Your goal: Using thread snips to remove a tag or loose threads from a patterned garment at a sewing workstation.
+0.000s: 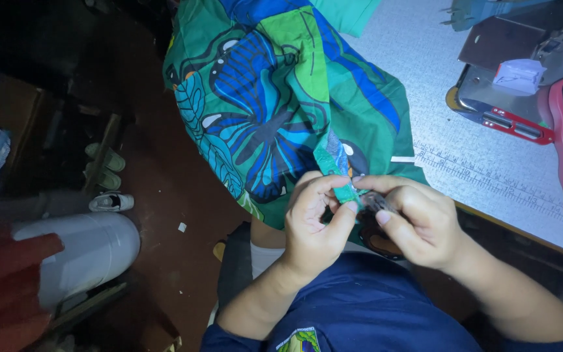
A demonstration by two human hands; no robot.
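We look down on both hands meeting just in front of the body, over the lap and at the near edge of the table (490,176). Our left hand (314,225) comes up from the lower left with the forearm angled inward, wrist bent, fingers curled; thumb and forefinger pinch a narrow green strip of fabric (341,186) at its lower end. Our right hand (418,221) reaches in from the right, forearm sloping down toward the lower right corner, its fingers folded over and closed around a small dark tool (378,203) whose shape we cannot make out; the thumb and fingertip press toward the same strip, so the two hands touch at the pinch.

The strip belongs to a large green cloth with a blue butterfly print (275,104), which hangs from the table edge down toward the hands, most of it draped over the table's left side.

On the pale table top a printed ruler scale (490,179) runs along the near edge. Farther right stands a sewing machine base (503,98) with a red rim, a small white scrap (519,75) lying on it. On the dark floor to the left are a white cylindrical container (89,251) and some shoes (109,182).
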